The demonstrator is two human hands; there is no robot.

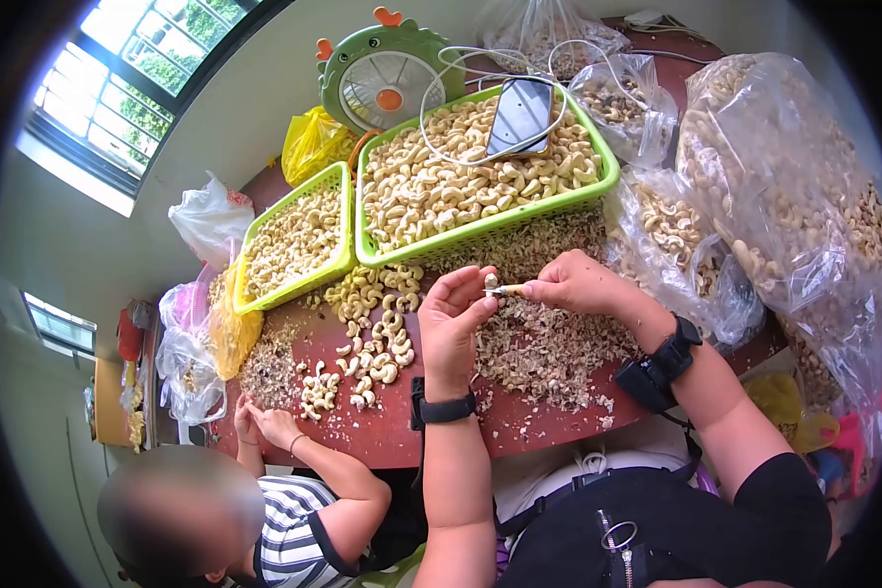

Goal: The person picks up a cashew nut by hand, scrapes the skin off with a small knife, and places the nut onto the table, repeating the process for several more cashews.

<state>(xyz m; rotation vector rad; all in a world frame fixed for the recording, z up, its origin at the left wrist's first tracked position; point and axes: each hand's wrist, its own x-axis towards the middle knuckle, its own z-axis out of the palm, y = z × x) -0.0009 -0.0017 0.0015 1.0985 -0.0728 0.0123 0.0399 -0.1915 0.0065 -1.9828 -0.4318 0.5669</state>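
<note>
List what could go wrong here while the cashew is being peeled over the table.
The right hand works a small tool toward the left hand holding a cashew; a slip might nick the fingers. The phone lies on the nuts in the large green basket with its cable looped, so a snag could drag it off. Loose cashews near the table edge may roll off.
</note>
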